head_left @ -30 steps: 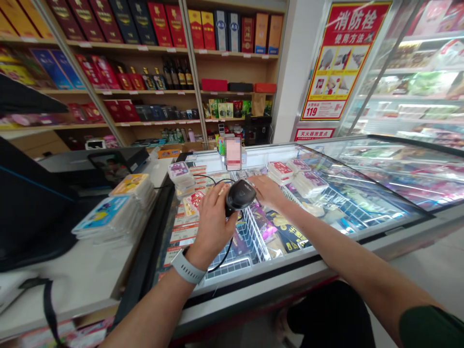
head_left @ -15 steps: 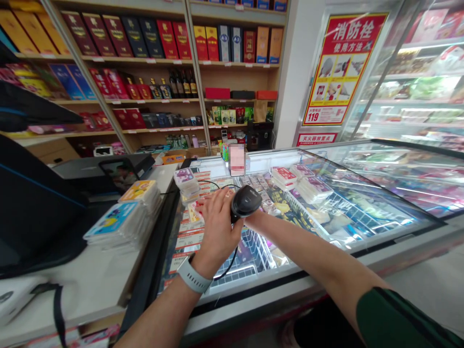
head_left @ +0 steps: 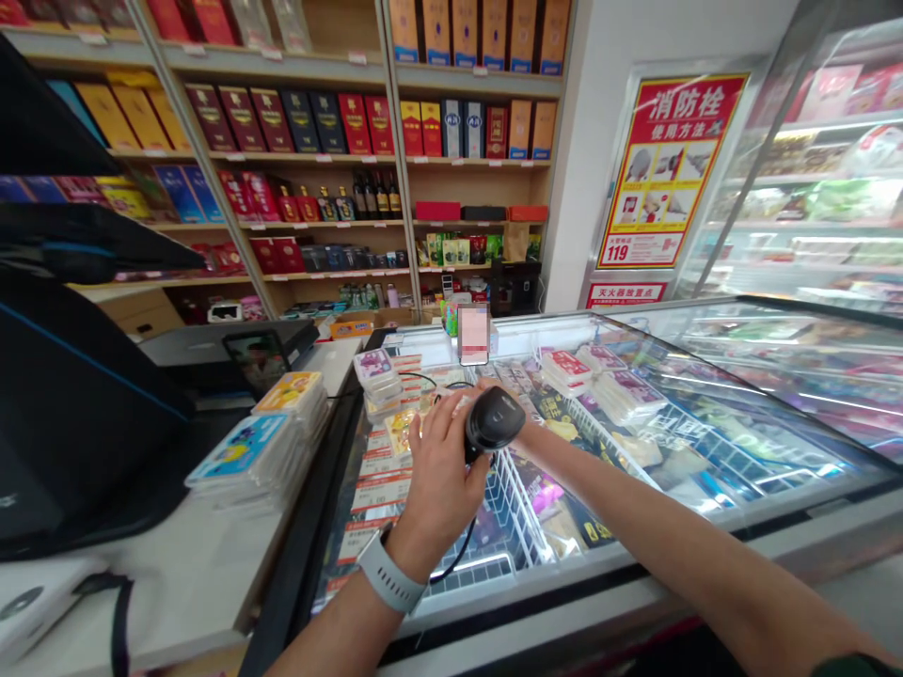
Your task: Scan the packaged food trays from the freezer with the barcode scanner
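My left hand (head_left: pixel 443 475), with a grey watch band (head_left: pixel 391 571) on its wrist, is closed around a black barcode scanner (head_left: pixel 498 418). The scanner's rounded head sticks out between thumb and forefinger, and its black cable (head_left: pixel 455 555) hangs below. Reaching in from the right, my right forearm (head_left: pixel 635 503) passes behind the scanner. Most of my right hand (head_left: pixel 486 385) is hidden there, so its grip does not show. Just left of the hands, a yellow-patterned card (head_left: pixel 400 431) lies over the glass freezer lid (head_left: pixel 377 470), by orange-and-white price labels.
Stacks of cased cards stand on the left counter (head_left: pixel 212 555) and on the freezer. Wire baskets (head_left: pixel 514 512) hold packets under the glass. A phone (head_left: pixel 474 336) stands at the freezer's far edge. A black monitor (head_left: pixel 77 414) fills the left side, with shelves behind.
The view has tilted up, showing more upper shelving. Both hands and the scanner sit slightly lower and further right in the picture, their pose nearly the same. The right sleeve has mostly left view.
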`<state>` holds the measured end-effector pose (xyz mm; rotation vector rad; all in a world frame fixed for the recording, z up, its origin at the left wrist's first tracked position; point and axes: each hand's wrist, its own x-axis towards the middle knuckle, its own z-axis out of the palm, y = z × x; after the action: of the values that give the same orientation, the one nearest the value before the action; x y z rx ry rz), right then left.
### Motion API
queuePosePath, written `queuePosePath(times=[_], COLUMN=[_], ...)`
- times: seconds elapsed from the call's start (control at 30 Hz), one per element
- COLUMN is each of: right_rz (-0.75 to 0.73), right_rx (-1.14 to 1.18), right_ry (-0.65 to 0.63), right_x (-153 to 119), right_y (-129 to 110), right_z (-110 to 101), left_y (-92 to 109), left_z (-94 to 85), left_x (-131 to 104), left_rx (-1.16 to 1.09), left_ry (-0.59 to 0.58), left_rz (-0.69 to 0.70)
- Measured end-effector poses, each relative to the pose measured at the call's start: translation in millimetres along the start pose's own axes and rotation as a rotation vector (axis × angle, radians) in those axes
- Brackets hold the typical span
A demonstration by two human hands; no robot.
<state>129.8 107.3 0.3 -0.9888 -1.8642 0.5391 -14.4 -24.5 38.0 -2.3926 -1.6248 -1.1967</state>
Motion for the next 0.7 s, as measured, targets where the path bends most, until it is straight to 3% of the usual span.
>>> queuePosePath(times=[0.17,0.33,0.53,0.7], right_rz=[0.125,0.367,0.416,0.4], right_rx=[-0.078,0.206,0.355,0.382], right_ry=[0.129,0.248,0.329,0.299], right_x=[-14.8,-28.0,-41.0,-41.9], right_y=[17.5,37.3,46.7,33.1], right_z=[-35.9,-58.1,-68.4,-69.5], left_y=[-1.9,-1.4,-3.1,-7.9], left_z=[1.2,0.4,2.0,6.3], left_x=[0.6,2.9,3.1,2.9], left_rx=[-0.009,-0.009,-0.012,-0.009], left_ry=[0.001,-0.014,-0.042,-0.04], left_rz=[0.012,-0.013,-0.026,-0.062])
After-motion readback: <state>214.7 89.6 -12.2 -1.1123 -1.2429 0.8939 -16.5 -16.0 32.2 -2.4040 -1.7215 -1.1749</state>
